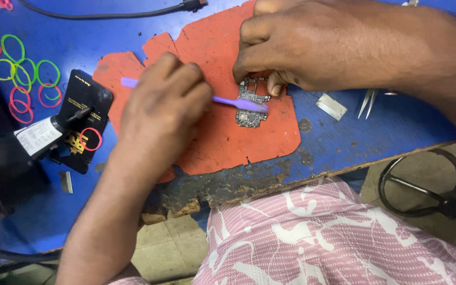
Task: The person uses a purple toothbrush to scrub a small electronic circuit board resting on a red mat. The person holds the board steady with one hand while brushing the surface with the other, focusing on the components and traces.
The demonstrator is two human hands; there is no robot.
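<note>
Two hands crowd a small circuit board (250, 105) on a ragged orange mat (222, 137), near the worktop's (344, 142) chipped front edge. Right hand (312, 47) arches down, fingers (275, 87) pinching the board's top edge. Left hand (159, 105) comes in palm-down, fingers closed around a purple brush (228, 100) whose tip lies on the board. Tweezers (368, 100) and a metal piece (331, 105) lie right of the fingers, rubber bands (25, 79) well left.
</note>
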